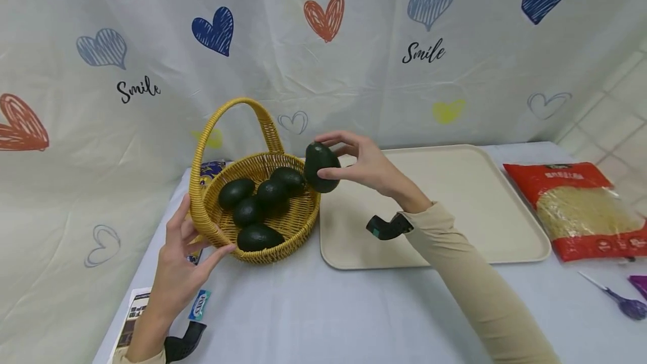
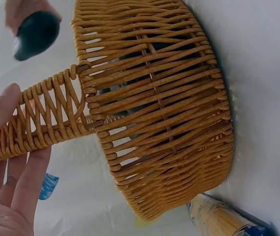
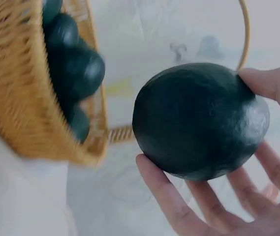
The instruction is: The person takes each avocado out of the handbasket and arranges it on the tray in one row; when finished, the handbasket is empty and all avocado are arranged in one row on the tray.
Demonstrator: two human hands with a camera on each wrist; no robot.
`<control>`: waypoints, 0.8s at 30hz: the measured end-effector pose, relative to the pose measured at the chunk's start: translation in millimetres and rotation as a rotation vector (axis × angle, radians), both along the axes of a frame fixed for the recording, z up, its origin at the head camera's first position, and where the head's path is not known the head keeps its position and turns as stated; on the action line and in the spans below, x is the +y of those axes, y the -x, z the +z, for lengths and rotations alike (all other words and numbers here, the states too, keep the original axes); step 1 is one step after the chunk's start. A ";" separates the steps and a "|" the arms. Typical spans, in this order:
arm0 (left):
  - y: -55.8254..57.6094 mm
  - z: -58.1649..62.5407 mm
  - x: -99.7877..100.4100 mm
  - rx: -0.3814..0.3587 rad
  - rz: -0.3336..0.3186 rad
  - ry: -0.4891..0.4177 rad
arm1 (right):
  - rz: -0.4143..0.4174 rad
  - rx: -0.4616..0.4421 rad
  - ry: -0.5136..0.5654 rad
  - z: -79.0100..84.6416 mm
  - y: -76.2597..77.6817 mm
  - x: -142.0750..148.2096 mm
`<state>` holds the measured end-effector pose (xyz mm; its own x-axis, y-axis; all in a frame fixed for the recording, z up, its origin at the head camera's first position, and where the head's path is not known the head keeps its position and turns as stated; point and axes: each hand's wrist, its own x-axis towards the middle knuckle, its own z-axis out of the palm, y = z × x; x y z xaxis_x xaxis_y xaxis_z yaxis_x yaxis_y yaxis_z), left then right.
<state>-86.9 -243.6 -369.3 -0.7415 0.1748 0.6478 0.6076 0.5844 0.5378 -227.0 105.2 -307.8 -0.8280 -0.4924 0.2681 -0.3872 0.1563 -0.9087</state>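
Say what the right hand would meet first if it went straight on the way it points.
Likely the basket: the right hand points toward it, with its held avocado leading. Depth is unclear, though, so it might pass above.

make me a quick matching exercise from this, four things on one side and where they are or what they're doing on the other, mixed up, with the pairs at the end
Column one
1. left hand
2. right hand
3. tray
4. red bag

Column two
A. just right of the cream-coloured, shallow thing
B. holding an avocado
C. cream-coloured and shallow, beside the basket
D. holding the basket handle

Pairs: 1-D, 2-B, 3-C, 4-A
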 end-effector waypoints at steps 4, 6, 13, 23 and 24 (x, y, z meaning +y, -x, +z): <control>-1.0 -0.4 -1.2 -0.001 0.001 0.007 | -0.097 -0.131 -0.027 -15.8 7.5 18.9; -1.6 -0.1 -2.1 0.003 0.007 0.014 | -0.131 -0.207 -0.053 -28.7 11.8 23.3; -1.7 0.8 -5.3 0.013 0.031 0.017 | -0.192 -0.387 -0.164 -70.2 24.5 18.2; 0.7 -0.5 -3.0 0.000 0.009 -0.003 | -0.248 -0.436 -0.278 -83.7 28.8 0.2; 1.0 -0.4 -3.2 -0.002 0.009 -0.002 | -0.248 -0.406 -0.304 -83.3 28.8 0.1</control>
